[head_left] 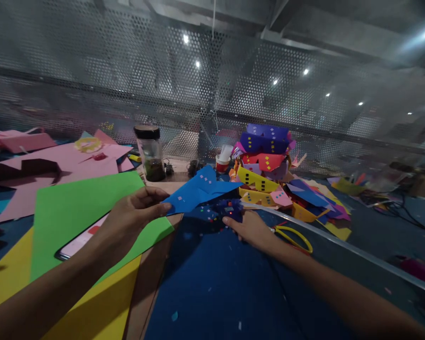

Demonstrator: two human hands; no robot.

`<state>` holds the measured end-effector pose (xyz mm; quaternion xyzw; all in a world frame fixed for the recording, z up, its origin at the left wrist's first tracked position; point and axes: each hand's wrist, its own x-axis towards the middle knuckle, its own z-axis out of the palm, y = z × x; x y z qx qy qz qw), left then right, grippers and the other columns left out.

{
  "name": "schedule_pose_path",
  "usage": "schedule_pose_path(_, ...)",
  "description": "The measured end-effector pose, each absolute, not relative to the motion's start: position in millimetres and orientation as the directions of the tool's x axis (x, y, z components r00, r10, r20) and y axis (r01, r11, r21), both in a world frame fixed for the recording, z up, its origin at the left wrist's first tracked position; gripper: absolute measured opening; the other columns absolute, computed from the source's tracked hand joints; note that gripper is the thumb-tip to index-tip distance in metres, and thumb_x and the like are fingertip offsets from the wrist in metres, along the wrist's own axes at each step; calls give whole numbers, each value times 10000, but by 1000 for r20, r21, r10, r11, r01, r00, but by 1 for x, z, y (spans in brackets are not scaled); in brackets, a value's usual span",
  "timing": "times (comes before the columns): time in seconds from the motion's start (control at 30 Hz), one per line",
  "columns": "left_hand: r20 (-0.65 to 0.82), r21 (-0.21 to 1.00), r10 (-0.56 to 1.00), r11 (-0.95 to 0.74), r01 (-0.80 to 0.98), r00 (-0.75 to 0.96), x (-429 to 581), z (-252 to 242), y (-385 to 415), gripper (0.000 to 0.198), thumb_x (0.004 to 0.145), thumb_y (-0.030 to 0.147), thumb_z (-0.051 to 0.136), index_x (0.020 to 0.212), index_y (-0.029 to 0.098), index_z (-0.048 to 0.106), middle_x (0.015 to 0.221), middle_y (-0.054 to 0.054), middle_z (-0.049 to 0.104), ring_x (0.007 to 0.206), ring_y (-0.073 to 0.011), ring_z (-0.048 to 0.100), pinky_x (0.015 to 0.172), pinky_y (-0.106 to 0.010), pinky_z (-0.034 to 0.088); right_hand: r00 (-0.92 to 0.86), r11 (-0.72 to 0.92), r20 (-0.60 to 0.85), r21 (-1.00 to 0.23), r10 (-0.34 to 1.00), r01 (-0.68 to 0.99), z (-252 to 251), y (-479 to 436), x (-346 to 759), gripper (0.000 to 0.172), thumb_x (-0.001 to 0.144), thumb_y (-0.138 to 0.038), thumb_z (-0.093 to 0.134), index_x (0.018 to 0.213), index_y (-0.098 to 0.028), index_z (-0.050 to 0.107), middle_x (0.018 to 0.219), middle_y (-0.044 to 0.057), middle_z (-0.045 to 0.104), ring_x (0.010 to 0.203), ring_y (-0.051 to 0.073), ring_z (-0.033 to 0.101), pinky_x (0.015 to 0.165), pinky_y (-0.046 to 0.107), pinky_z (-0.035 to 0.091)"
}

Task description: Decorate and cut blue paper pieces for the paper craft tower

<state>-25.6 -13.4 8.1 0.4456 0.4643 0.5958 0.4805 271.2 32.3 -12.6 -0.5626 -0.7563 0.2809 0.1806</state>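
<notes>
My left hand (140, 212) pinches the left end of a bright blue paper piece (194, 191), between thumb and fingers. The paper is folded or bent, and small diamond-shaped marks dot it. Just to its right, my right hand (246, 226) is closed around a small dark blue tool (230, 208) with red spots on it; its exact kind is hard to make out. The tool sits below the right part of the paper, and I cannot tell whether they touch. Yellow-handled scissors (295, 238) lie beside my right wrist.
Green paper (74, 198) and a phone (81, 238) lie under my left arm, yellow sheets (102, 302) below. Behind stand a black-lidded jar (150, 153) and a paper cup (222, 163). Decorated paper strips (265, 158) are piled right, near a long clear strip (354, 250).
</notes>
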Motion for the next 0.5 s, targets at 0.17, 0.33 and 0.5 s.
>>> schedule_pose_path(0.17,99,980,986,-120,-161,-131,-25,10,-14,349,638,287,965,901,213,747,874,31,751,829,-121,671,772,-217,523,-281,162,-84,-650,956,743,-16,32,274,346,964,-497,580,794,-197,591,545,3,619,502,176,638,513,248,427)
schedule_pose_path(0.33,96,983,988,-114,-147,-119,-25,10,-15,355,649,285,961,916,208,740,889,22,755,847,-134,677,790,-231,526,-300,184,-81,-634,950,751,-11,28,275,303,962,-476,585,842,-199,612,586,0,641,510,168,641,533,248,438)
schedule_pose_path(0.5,115,982,988,-129,-141,-106,-25,9,-15,335,669,276,951,922,214,740,903,27,759,860,-131,681,801,-228,524,-316,211,-75,-596,946,774,-7,27,272,287,973,-458,570,876,-194,624,627,16,673,527,175,652,554,257,444)
